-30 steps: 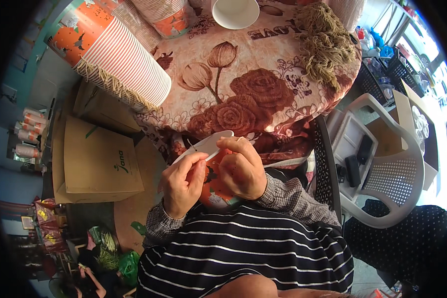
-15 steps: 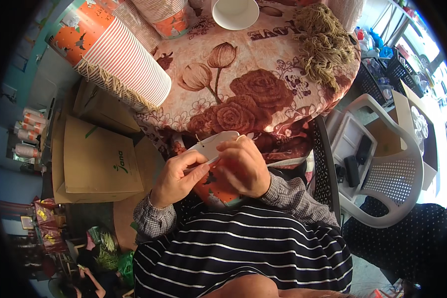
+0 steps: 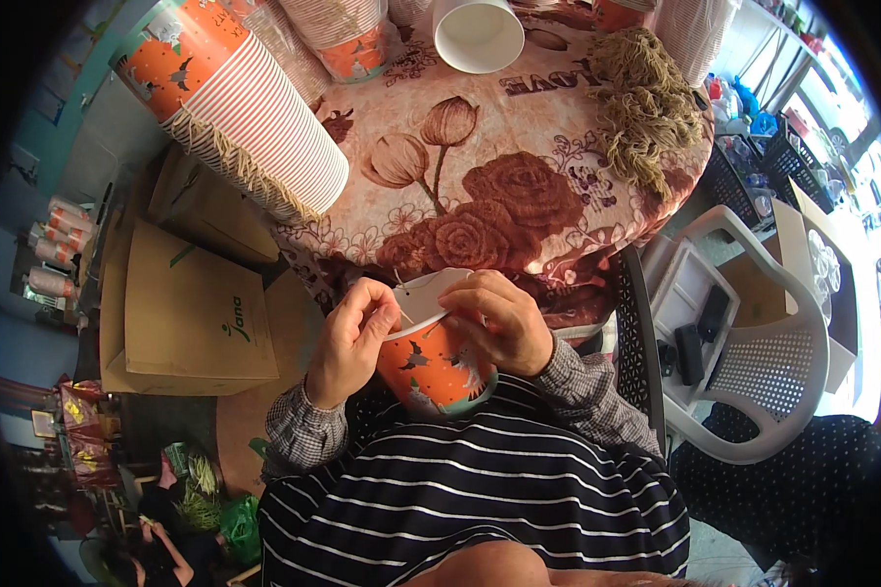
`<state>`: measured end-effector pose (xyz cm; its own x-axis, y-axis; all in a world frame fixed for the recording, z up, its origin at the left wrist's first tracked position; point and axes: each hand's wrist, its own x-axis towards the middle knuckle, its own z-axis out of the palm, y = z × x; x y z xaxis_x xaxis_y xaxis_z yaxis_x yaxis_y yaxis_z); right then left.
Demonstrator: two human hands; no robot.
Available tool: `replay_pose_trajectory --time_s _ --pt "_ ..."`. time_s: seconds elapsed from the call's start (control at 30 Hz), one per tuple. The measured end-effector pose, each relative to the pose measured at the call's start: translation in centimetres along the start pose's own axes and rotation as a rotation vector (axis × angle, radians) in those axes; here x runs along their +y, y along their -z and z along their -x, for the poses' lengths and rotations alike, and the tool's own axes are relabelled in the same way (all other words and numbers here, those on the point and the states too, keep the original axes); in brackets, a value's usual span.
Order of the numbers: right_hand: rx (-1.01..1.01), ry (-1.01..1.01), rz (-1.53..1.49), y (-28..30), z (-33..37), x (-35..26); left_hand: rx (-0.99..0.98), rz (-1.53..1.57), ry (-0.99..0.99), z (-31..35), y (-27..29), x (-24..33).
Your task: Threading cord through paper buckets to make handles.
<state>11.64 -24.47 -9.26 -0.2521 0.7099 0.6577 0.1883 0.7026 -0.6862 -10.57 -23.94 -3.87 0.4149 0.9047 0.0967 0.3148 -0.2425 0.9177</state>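
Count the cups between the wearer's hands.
1: an orange cup, between the left hand and right hand. Fingers cover part of its rim, so a nested second could be hidden.

The orange paper cup (image 3: 431, 367) is filling the room between the left hand (image 3: 352, 342) and the right hand (image 3: 507, 321). Beyond them, a stretch of rose-patterned tablecloth (image 3: 411, 220) is offering open passage — the striped stack of nested cups (image 3: 264, 117) is bounding it at the left, the heap of tan twine (image 3: 646, 112) at the right, and a white-lined cup (image 3: 478, 37) at the far side. A black lattice panel (image 3: 641, 338) is standing in the way past the right sleeve (image 3: 597, 396).
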Motion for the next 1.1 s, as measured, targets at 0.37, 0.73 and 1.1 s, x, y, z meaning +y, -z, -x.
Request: replay_pose_trajectory --time_s 0.37,0.73,1.1 --pt "-0.053 -0.573 -0.389 -1.3 -2.5 -2.0 0.358 -0.102 -0.297 -1.1 -3.0 -1.9" --pt "0.084 -0.436 -0.614 -2.2 -1.8 1.7 0.044 -0.049 -0.154 -2.4 -1.8 -1.2" --pt "-0.166 -0.501 -0.746 1.9 -1.4 4.2 -0.053 0.393 -0.001 -4.4 -0.8 -2.1"
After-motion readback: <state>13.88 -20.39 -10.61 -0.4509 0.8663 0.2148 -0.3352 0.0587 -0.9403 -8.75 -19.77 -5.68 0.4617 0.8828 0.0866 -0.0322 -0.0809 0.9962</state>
